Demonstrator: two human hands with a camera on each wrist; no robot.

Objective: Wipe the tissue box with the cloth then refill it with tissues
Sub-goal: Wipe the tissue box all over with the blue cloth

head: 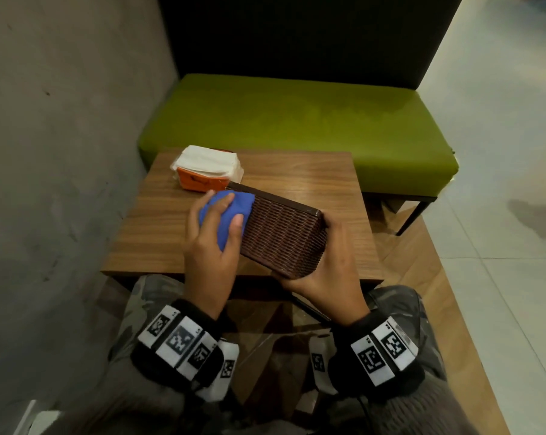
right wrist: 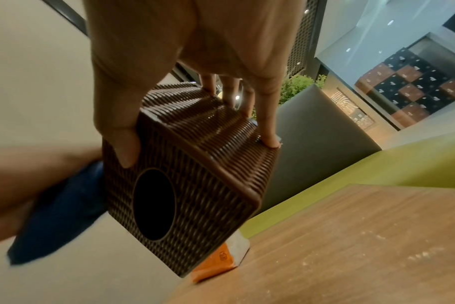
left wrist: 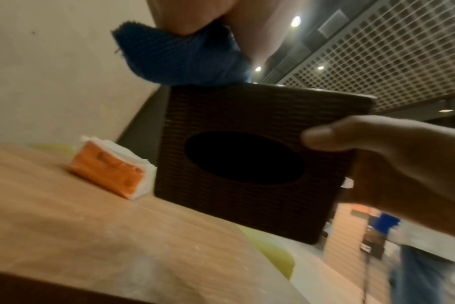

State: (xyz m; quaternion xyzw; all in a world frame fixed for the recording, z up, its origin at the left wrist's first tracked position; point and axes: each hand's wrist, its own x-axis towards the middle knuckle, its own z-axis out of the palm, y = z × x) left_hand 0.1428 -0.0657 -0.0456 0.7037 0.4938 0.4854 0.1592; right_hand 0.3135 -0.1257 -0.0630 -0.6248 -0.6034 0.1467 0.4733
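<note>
A dark brown woven tissue box (head: 281,233) is held tilted above the wooden table (head: 158,227), its oval opening (left wrist: 244,158) facing me and dark inside. My right hand (head: 325,265) grips its right end, thumb on the opening face (right wrist: 127,150) and fingers (right wrist: 269,131) over the far edge. My left hand (head: 212,237) holds a bunched blue cloth (head: 226,215) against the box's left end; the cloth (left wrist: 179,59) shows under my fingers in the left wrist view. A pack of white tissues in an orange wrapper (head: 207,171) lies on the table behind the box.
A green cushioned bench (head: 296,120) with a dark backrest stands beyond the table. A grey wall (head: 61,120) runs close along the left. Light tiled floor (head: 500,152) lies to the right. My knees are under the table's near edge.
</note>
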